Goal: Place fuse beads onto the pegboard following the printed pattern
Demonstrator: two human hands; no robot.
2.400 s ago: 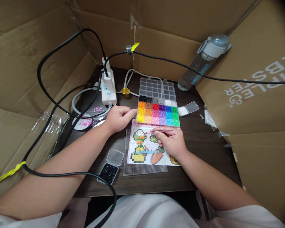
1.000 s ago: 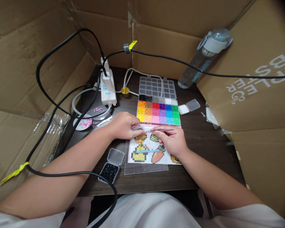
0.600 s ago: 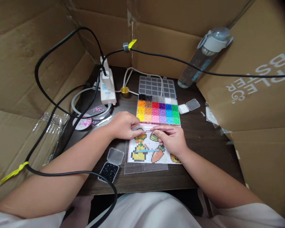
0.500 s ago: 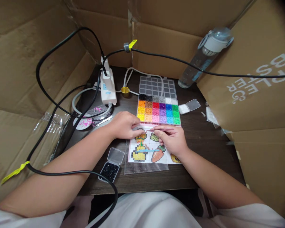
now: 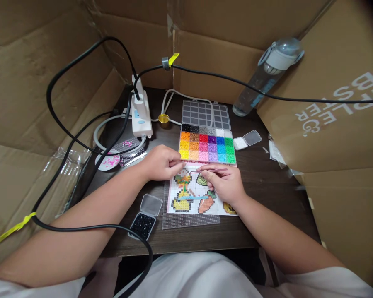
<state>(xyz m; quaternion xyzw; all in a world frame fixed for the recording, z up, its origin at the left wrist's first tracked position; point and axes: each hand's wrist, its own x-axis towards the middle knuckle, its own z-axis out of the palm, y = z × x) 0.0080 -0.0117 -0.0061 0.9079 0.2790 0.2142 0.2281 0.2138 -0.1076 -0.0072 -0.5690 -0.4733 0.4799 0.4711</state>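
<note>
My right hand is closed around a pair of thin reddish tweezers, whose tip points left over the upper part of a printed pattern sheet. My left hand rests at the sheet's upper left edge, its fingers closed; whether they hold anything is too small to tell. Coloured beads lie on the sheet's yellow figure, below the tweezers' tip. A clear pegboard shows from under the sheet. Just beyond my hands stands an open bead case with many colours.
A small box of black beads lies front left, and a box of white beads at the right. Behind are a power strip, a gold cup and a bottle. A black cable crosses my left forearm. Cardboard walls surround the table.
My left thumb has drawn back a little to the left and up, away from the tweezers' tip, uncovering more of the pattern. My right hand has hardly moved.
</note>
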